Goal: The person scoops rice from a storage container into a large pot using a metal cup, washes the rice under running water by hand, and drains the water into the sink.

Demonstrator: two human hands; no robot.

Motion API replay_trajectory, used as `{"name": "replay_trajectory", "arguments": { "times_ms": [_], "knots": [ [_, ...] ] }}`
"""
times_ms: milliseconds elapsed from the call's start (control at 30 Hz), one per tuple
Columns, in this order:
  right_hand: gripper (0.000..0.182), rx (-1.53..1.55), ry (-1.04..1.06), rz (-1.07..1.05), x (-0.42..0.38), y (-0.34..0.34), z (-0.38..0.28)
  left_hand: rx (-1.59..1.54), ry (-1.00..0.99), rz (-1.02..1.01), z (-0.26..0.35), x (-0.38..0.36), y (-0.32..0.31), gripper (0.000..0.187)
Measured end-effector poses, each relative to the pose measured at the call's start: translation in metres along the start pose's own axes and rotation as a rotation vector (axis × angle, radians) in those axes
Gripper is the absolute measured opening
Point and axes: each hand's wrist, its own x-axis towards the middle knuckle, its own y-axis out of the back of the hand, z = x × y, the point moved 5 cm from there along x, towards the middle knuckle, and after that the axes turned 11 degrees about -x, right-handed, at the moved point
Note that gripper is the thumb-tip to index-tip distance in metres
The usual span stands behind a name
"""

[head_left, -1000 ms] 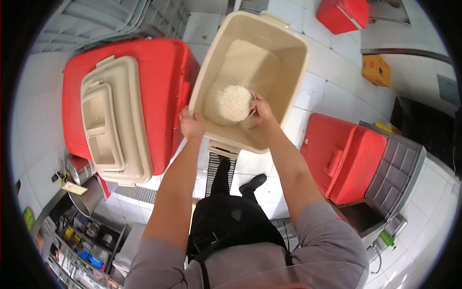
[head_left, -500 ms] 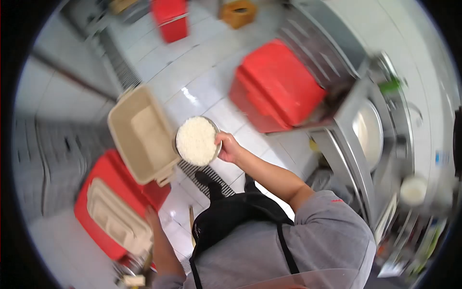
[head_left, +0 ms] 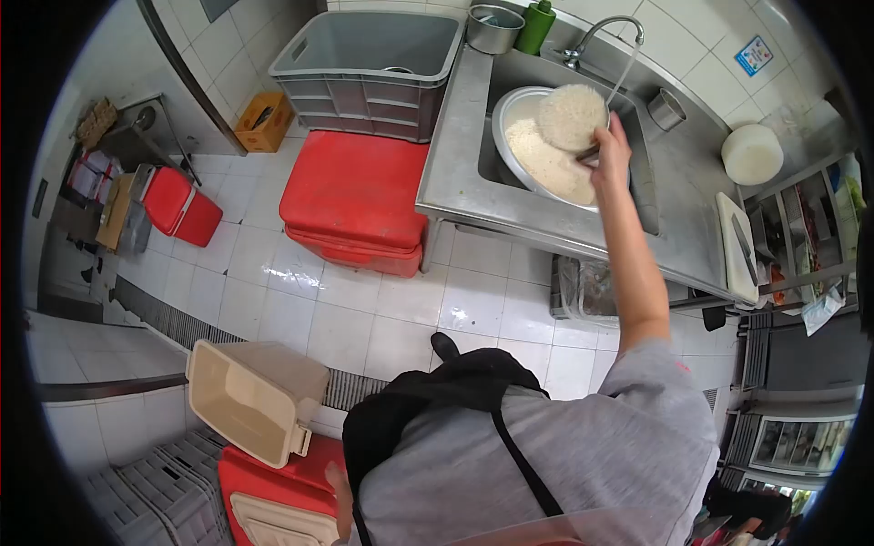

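My right hand (head_left: 612, 155) grips a metal bowl of white rice (head_left: 572, 116), tilted over a large metal basin (head_left: 506, 162) in the sink. More pale rice (head_left: 546, 162) lies in that basin. Water runs from the curved faucet (head_left: 608, 25) down beside the bowl. Low at the left, my left hand (head_left: 338, 482) is near the red box (head_left: 314, 460), partly cut off by my body; its fingers are hard to make out. An open beige bin (head_left: 238, 400) leans beside it, and a beige lid (head_left: 282, 520) lies on the red box.
A grey crate (head_left: 364, 100) stands on a red cooler (head_left: 355, 196) left of the steel sink counter (head_left: 455, 182). A green bottle (head_left: 535, 27), a metal pot (head_left: 493, 35), a cup (head_left: 666, 109) and a cutting board (head_left: 736, 246) are around the sink. A small red bin (head_left: 187, 209) stands far left.
The view has turned right to the sink. My right hand has carried the rice bowl from beside the beige bin to above the basin and tilted it.
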Motion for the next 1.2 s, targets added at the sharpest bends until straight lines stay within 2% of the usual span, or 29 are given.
{"name": "replay_trajectory", "arguments": {
  "times_ms": [33,67,133,167,233,300,367,400,433,467,500,533,567,600,667,700,733,800,833,867,900,933,1000,1033,1067,1100,1133,1167,1200],
  "knots": [
    [0.074,-0.381,0.207,0.174,0.029,0.017,-0.007,-0.033,-0.014,-0.008,0.014,-0.003,-0.002,0.040],
    [0.074,-0.382,0.208,0.171,0.042,0.022,-0.008,-0.060,-0.023,-0.013,0.027,-0.005,-0.002,0.040],
    [0.082,-1.056,0.928,0.592,0.039,0.018,-0.048,-0.104,-0.028,-0.015,0.041,-0.012,-0.004,0.040],
    [0.082,-1.053,0.929,0.583,0.045,0.021,-0.052,-0.109,-0.027,-0.019,0.044,-0.015,-0.003,0.040],
    [0.074,-1.497,0.853,0.485,0.065,0.017,-0.062,-0.098,-0.014,-0.013,0.034,-0.017,0.001,0.040],
    [0.068,-1.782,0.851,0.546,0.088,0.023,-0.074,-0.052,0.012,-0.005,0.008,-0.022,0.011,0.040],
    [0.067,-1.706,0.731,0.656,0.097,0.028,-0.091,0.021,0.028,0.003,-0.028,-0.020,0.017,0.039],
    [0.068,-1.469,0.577,0.743,0.089,0.025,-0.106,0.092,0.022,0.000,-0.056,-0.011,0.016,0.039],
    [0.069,-1.226,0.431,0.797,0.078,0.016,-0.115,0.227,-0.024,-0.028,-0.083,-0.001,0.016,0.039],
    [0.072,-1.118,0.428,0.847,0.092,0.011,-0.109,0.513,-0.189,-0.111,-0.105,0.021,0.011,0.039],
    [0.070,-1.147,0.310,0.720,0.069,-0.016,-0.121,0.759,-0.384,-0.151,-0.111,0.026,0.004,0.039],
    [0.067,-0.784,0.497,0.401,0.057,-0.045,-0.115,0.579,-0.295,-0.049,-0.127,0.040,0.014,0.036],
    [0.064,-0.443,0.636,0.099,0.089,-0.080,-0.083,0.371,-0.227,0.064,-0.119,0.035,0.026,0.034],
    [0.064,-0.110,0.332,-0.292,0.007,-0.140,-0.094,0.163,-0.185,0.182,-0.064,0.001,0.047,0.031],
    [0.071,-0.105,0.268,-0.846,-0.107,-0.254,-0.089,-0.186,-0.168,0.223,-0.108,0.061,0.033,0.033],
    [0.076,0.010,0.314,-1.147,-0.180,-0.310,-0.084,0.077,-0.367,0.227,-0.120,0.095,0.018,0.039],
    [0.069,0.075,0.337,-1.321,-0.237,-0.357,-0.058,-0.187,-0.080,0.321,-0.065,0.085,0.044,0.045],
    [0.061,0.019,0.133,-1.567,-0.379,-0.445,-0.006,-0.182,-0.181,0.445,-0.041,0.121,0.044,0.049],
    [0.064,-0.042,0.112,-1.732,-0.469,-0.478,0.006,-0.119,-0.133,0.457,-0.025,0.137,0.052,0.055],
    [0.063,-0.057,0.175,-1.871,-0.532,-0.518,0.047,-0.208,-0.045,0.532,-0.013,0.150,0.062,0.058],
    [0.064,-0.215,0.112,-1.984,-0.601,-0.545,0.075,-0.158,0.068,0.647,-0.003,0.159,0.069,0.058],
    [0.064,-0.301,0.133,-2.083,-0.665,-0.573,0.104,-0.097,0.177,0.753,0.005,0.170,0.075,0.057],
    [0.058,-0.404,0.728,-2.096,-0.758,-0.642,0.183,-0.290,0.492,0.820,0.002,0.197,0.069,0.047],
    [0.058,-0.443,1.133,-1.875,-0.791,-0.660,0.197,-0.258,0.523,0.806,0.005,0.200,0.070,0.047],
    [0.066,-0.631,1.188,-1.852,-0.817,-0.687,0.231,-0.411,0.623,0.821,0.003,0.203,0.074,0.043],
    [0.066,-0.826,1.355,-1.730,-0.836,-0.707,0.254,-0.568,0.722,0.835,-0.003,0.207,0.070,0.040],
    [0.066,-1.019,1.519,-1.589,-0.846,-0.723,0.276,-0.542,0.749,0.824,-0.008,0.211,0.062,0.040],
    [0.066,-1.041,1.504,-1.625,-0.845,-0.732,0.301,-0.477,0.684,0.858,-0.011,0.210,0.060,0.039],
    [0.063,-1.085,1.583,-1.506,-0.838,-0.747,0.327,-0.411,0.612,0.902,-0.012,0.212,0.062,0.038]
  ]
}}
